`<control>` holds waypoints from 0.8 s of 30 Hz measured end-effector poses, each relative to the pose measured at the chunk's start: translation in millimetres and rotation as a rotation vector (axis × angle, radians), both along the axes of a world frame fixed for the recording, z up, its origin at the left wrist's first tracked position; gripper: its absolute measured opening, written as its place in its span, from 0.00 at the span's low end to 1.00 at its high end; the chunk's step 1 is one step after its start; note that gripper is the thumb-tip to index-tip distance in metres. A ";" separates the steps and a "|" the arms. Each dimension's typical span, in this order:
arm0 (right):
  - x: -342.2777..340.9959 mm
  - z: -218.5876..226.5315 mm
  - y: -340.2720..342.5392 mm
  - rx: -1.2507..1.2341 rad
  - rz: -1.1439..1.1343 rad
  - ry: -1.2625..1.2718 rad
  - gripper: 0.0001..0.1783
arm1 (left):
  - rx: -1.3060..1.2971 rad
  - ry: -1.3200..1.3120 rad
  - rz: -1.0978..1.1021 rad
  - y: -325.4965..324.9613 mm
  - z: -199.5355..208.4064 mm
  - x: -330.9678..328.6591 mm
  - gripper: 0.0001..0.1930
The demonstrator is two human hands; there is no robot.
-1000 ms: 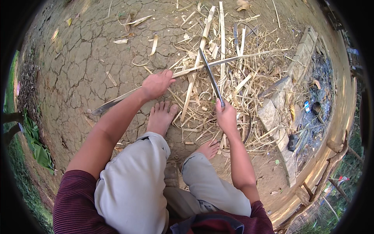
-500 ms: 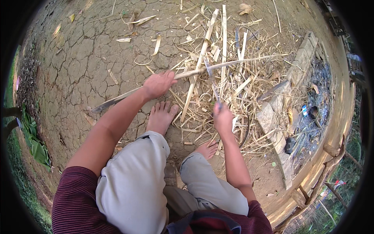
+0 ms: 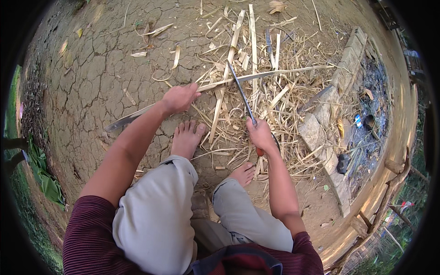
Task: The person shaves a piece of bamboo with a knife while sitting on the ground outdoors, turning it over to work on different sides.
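My left hand (image 3: pixel 181 97) is closed round a long, pale strip of split wood or bamboo (image 3: pixel 298 71). The strip slants across in front of me, its darker near end (image 3: pixel 121 123) lying past my left forearm. In my right hand (image 3: pixel 260 133) is a knife with a long, narrow dark blade (image 3: pixel 242 94). The orange-red end of its handle (image 3: pixel 260 151) shows below my fist. Pointing away from me, the blade crosses the strip just right of my left hand. From above, I cannot tell how deep the edge sits.
Curled shavings (image 3: pixel 286 110) and longer pale strips (image 3: pixel 253 41) litter the cracked earth beyond my bare feet (image 3: pixel 187 137). A second blade (image 3: pixel 269 43) lies among them. To the right runs a stone edging (image 3: pixel 316 130) beside an ashy patch (image 3: pixel 369 105). Green leaves (image 3: pixel 46 181) lie at far left.
The knife blade, smeared by motion earlier, now shows sharply, and its handle end has come into sight. My left hand keeps its hold on the strip. The whole view has shifted slightly.
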State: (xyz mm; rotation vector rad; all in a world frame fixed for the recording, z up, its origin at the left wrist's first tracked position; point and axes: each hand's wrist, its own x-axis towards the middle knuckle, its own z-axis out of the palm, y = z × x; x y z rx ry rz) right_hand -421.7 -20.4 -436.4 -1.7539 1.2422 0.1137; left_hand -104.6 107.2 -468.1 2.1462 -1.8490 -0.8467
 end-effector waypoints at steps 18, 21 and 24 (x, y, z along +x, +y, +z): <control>20.9 31.0 12.3 -0.058 -0.056 -0.026 0.26 | -0.018 0.002 0.142 -11.9 6.6 4.4 0.17; 15.7 9.0 13.7 -0.161 -0.116 -0.007 0.28 | -0.100 -0.044 0.108 -21.8 -8.2 4.5 0.18; 18.9 -3.9 19.1 -0.143 -0.146 -0.043 0.29 | -0.089 -0.094 0.090 -22.4 -4.4 3.8 0.18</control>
